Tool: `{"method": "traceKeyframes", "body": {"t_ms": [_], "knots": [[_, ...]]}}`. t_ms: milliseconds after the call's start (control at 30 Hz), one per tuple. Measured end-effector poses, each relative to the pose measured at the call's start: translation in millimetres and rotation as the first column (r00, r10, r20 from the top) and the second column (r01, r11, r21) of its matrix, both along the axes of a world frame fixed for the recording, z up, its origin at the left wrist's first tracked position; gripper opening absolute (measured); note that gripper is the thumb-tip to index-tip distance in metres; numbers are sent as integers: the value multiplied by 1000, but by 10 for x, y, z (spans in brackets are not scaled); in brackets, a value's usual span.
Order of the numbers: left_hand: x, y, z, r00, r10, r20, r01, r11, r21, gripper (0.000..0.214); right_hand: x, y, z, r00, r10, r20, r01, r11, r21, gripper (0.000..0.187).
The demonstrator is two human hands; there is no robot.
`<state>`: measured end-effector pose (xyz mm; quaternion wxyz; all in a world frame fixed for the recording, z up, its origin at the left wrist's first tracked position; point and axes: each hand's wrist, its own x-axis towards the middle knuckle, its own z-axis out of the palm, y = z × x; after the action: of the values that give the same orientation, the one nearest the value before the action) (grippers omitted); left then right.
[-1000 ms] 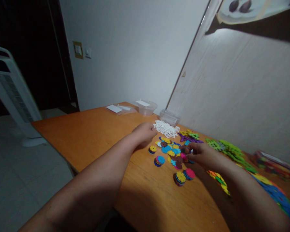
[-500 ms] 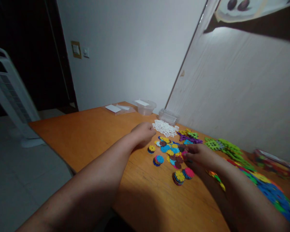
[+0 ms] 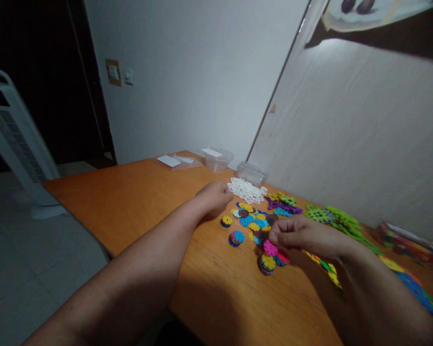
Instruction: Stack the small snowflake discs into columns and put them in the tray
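My right hand (image 3: 292, 234) pinches a pink flower-shaped disc (image 3: 270, 247) between thumb and fingertips. The disc hangs just above a stack topped with yellow (image 3: 267, 263) and beside a stack topped with pink (image 3: 282, 257). Curled closed, my left hand (image 3: 214, 198) rests on the table left of a loose pile of yellow, blue and brown discs (image 3: 254, 222). Whatever its fingers hold, if anything, is hidden. Two more stacks, one topped yellow (image 3: 226, 220) and one topped blue (image 3: 237, 237), stand in front of it.
White lattice pieces (image 3: 247, 191) lie behind the pile, near clear plastic containers (image 3: 218, 161). Flat bags with white labels (image 3: 169, 161) lie at the table's far edge. Purple pieces (image 3: 285, 207), green pieces (image 3: 342, 223) and other coloured pieces spread along the right, by the wall.
My right hand has drawn back from the loose pile toward the stacks, bringing the pink disc with it. My left hand stays in place.
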<state>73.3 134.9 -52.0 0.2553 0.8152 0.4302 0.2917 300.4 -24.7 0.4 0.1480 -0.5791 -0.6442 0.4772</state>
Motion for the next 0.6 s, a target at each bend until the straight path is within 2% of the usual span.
{"method": "traceKeyframes", "body": {"t_ms": [167,433,500,600], "knots": [[4,29,-34,1000,9,18,-10,1000,8,17,-4,-14,18,995,100,11,-99,992,-74,39],[4,38,-54,1000,4,19,-4,1000,14,16,1,8,-51,997,54,48,-50,994,-95,37],[8,32,-49,1000,1,13,-2,1000,21,16,30,23,-69,999,27,18,-26,997,-70,34],[12,9,-24,1000,2,29,-2,1000,6,16,65,59,-114,998,-57,5,57,997,53,30]]}}
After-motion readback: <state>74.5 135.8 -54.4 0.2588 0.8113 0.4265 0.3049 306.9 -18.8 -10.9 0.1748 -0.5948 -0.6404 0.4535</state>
